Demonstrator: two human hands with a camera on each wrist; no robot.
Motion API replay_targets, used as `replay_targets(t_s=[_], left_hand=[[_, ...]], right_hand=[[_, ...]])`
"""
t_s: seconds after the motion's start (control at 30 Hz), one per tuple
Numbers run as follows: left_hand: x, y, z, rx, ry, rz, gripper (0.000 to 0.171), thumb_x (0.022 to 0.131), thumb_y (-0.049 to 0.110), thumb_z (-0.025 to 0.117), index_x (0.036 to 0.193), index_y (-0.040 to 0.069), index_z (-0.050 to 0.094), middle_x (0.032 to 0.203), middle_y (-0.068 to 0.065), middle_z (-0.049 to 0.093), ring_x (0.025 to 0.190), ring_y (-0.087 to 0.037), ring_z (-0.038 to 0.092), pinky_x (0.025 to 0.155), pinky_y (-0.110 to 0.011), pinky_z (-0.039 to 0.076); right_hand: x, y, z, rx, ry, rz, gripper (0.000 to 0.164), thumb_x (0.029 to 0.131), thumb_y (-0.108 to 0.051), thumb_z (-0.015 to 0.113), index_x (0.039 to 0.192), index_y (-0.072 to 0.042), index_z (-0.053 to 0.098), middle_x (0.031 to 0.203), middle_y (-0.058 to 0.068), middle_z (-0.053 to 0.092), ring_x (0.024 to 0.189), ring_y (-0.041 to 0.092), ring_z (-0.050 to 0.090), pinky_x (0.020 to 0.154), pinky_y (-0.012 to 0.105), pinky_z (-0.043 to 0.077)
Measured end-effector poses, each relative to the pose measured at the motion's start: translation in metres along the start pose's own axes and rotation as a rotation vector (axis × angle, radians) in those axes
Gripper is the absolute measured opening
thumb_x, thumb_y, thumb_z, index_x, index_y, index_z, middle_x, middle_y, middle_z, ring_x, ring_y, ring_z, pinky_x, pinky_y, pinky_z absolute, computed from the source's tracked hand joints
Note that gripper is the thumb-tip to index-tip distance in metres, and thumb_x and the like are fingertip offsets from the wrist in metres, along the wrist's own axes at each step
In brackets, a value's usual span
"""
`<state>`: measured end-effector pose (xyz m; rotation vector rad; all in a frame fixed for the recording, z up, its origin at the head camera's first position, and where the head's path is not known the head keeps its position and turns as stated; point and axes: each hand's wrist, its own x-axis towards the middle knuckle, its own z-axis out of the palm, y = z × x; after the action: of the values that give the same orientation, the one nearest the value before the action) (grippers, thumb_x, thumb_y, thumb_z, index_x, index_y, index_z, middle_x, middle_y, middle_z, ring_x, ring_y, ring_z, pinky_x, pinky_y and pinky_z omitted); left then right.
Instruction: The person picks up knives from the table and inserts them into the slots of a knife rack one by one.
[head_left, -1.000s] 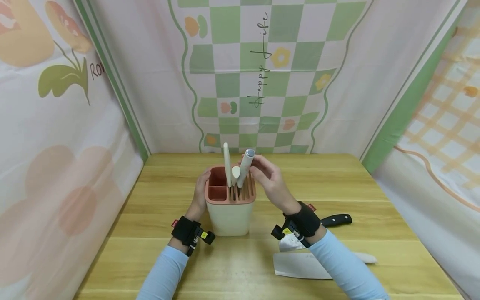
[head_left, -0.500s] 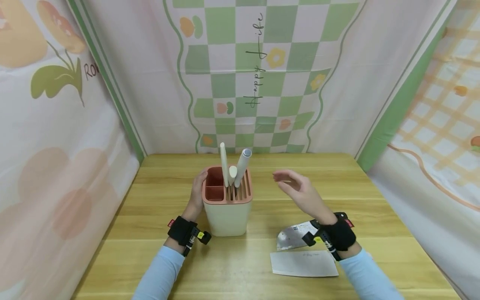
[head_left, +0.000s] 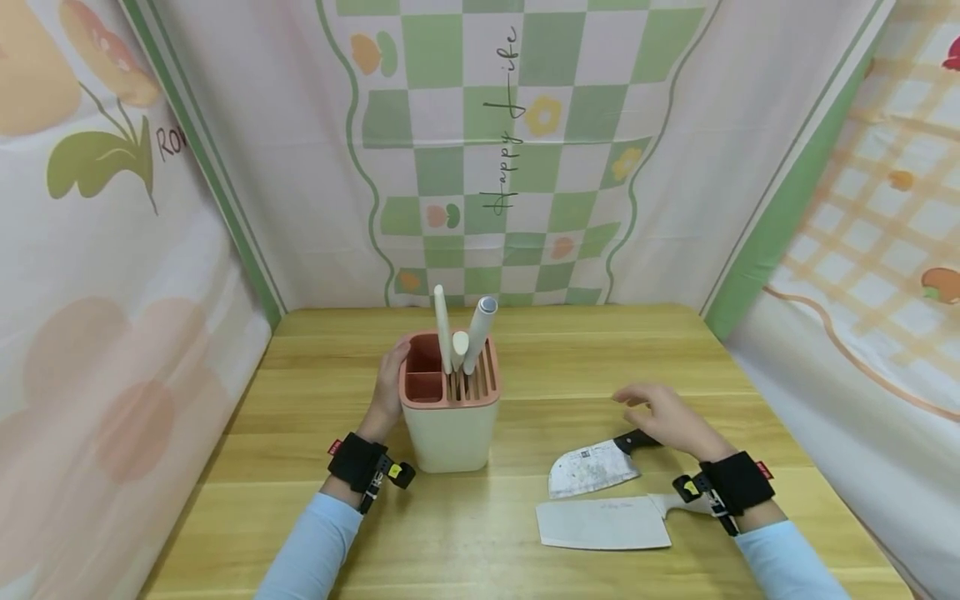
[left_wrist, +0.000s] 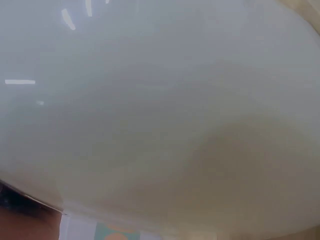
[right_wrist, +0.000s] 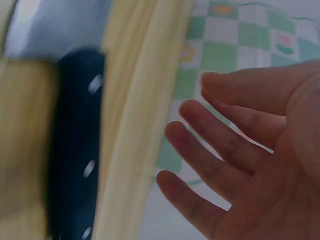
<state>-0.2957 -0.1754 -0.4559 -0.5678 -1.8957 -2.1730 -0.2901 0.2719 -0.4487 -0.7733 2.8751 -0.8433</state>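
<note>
My left hand (head_left: 387,379) holds the left side of a cream knife holder (head_left: 452,437) with a pink slotted top, fingers at its back left rim. The holder's pale glossy wall (left_wrist: 150,110) fills the left wrist view. Three light handles stand up from the slots: a slim one (head_left: 441,321), a short one (head_left: 460,346) and a thick one (head_left: 480,329). On the right, my right hand (head_left: 671,421) hovers over a black-handled cleaver (head_left: 592,468), fingers spread and holding nothing. The cleaver's dark handle (right_wrist: 80,145) lies left of the fingers in the right wrist view.
A second cleaver (head_left: 603,523) with a white handle lies nearer the front, partly under the right wrist. Two square compartments (head_left: 424,387) are at the holder's left. Printed cloth (head_left: 517,167) hangs behind the wooden table (head_left: 322,350) and along both sides.
My right hand has come off the thick handle in the holder and moved right and toward me, over the black-handled cleaver. My left hand stays on the holder; the view has turned slightly right.
</note>
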Motion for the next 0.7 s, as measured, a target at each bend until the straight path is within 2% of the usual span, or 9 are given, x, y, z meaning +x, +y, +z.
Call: replay_targets(t_s=[0.1, 0.23, 0.4, 0.53, 0.7], left_hand=[[0.000, 0.000, 0.000, 0.003, 0.000, -0.007, 0.055, 0.106, 0.039, 0.029, 0.130, -0.004, 0.053, 0.117, -0.029, 0.057, 0.101, -0.019, 0.061, 0.082, -0.025, 0.056], [0.000, 0.004, -0.001, 0.011, -0.006, -0.020, 0.054, 0.106, 0.038, 0.029, 0.130, -0.004, 0.052, 0.118, -0.029, 0.057, 0.101, -0.018, 0.061, 0.082, -0.025, 0.056], [-0.002, 0.009, -0.003, 0.023, 0.041, -0.024, 0.050, 0.107, 0.033, 0.031, 0.130, -0.005, 0.053, 0.116, -0.027, 0.057, 0.099, -0.018, 0.061, 0.080, -0.023, 0.055], [-0.003, 0.009, -0.004, 0.012, 0.080, -0.034, 0.046, 0.106, 0.031, 0.035, 0.130, -0.004, 0.053, 0.116, -0.029, 0.056, 0.098, -0.019, 0.061, 0.079, -0.022, 0.055], [-0.002, 0.010, 0.000, -0.007, 0.076, -0.045, 0.047, 0.106, 0.034, 0.038, 0.130, -0.002, 0.056, 0.118, -0.029, 0.057, 0.099, -0.019, 0.062, 0.080, -0.023, 0.056]], right_hand=[[-0.008, 0.018, -0.001, -0.055, -0.036, 0.048, 0.035, 0.090, 0.003, 0.064, 0.125, 0.005, 0.063, 0.122, 0.022, 0.064, 0.113, 0.044, 0.059, 0.093, 0.059, 0.049], [-0.014, 0.036, 0.001, -0.107, -0.044, 0.063, 0.039, 0.083, 0.007, 0.068, 0.122, 0.004, 0.065, 0.121, 0.025, 0.064, 0.114, 0.049, 0.057, 0.093, 0.060, 0.049], [-0.017, 0.050, 0.007, -0.169, -0.039, 0.060, 0.037, 0.078, 0.004, 0.071, 0.114, 0.001, 0.069, 0.113, 0.019, 0.070, 0.109, 0.043, 0.062, 0.092, 0.058, 0.049], [-0.019, 0.054, 0.009, -0.163, -0.055, 0.074, 0.035, 0.076, 0.005, 0.073, 0.111, 0.000, 0.070, 0.109, 0.016, 0.070, 0.107, 0.040, 0.063, 0.092, 0.057, 0.049], [-0.028, 0.058, 0.007, -0.196, -0.069, 0.074, 0.035, 0.073, 0.008, 0.074, 0.106, -0.003, 0.071, 0.104, 0.013, 0.070, 0.103, 0.037, 0.063, 0.089, 0.056, 0.050]])
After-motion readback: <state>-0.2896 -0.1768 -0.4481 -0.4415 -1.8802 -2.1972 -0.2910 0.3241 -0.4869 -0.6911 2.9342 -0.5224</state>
